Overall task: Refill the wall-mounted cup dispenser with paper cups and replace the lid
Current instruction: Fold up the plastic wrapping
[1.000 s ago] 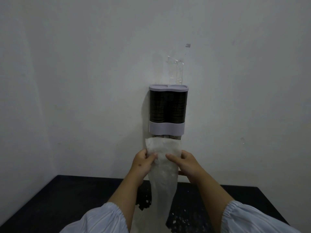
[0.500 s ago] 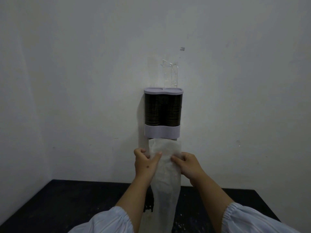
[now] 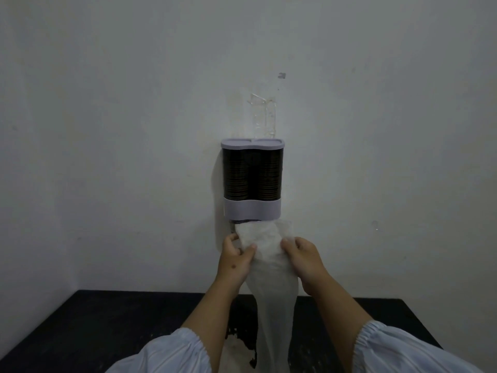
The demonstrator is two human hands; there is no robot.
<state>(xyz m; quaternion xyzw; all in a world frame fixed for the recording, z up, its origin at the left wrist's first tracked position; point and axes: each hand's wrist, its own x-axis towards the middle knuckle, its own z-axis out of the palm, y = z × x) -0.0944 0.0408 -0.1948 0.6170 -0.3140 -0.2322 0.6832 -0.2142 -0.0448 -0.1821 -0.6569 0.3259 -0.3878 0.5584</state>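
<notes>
The open upper end of a long, translucent white plastic sleeve (image 3: 269,267) is pinched from both sides: by the left hand (image 3: 234,261), thumb in front and fingers curled behind the film, and by the right hand (image 3: 304,258), fingers curled over the opposite edge. The mouth of the sleeve is held directly beneath, and close against, the underside of the wall-mounted twin-column cup dispenser (image 3: 252,181); whether film and dispenser are touching cannot be told. The remainder of the sleeve is seen hanging limp between the forearms, below the dispenser. Two dark, ribbed stacks of paper cups (image 3: 236,179) are visible through the dispenser's clear body, between a lilac base band (image 3: 252,210) and a lilac figure-eight lid (image 3: 252,144) seated on top. Above the dispenser, a clear plastic bracket (image 3: 265,115) is fixed to the pale wall (image 3: 107,130). Below the dispenser lies a black tabletop (image 3: 107,319), and pale gathered sleeves (image 3: 166,356) are shown at the lower edge.
</notes>
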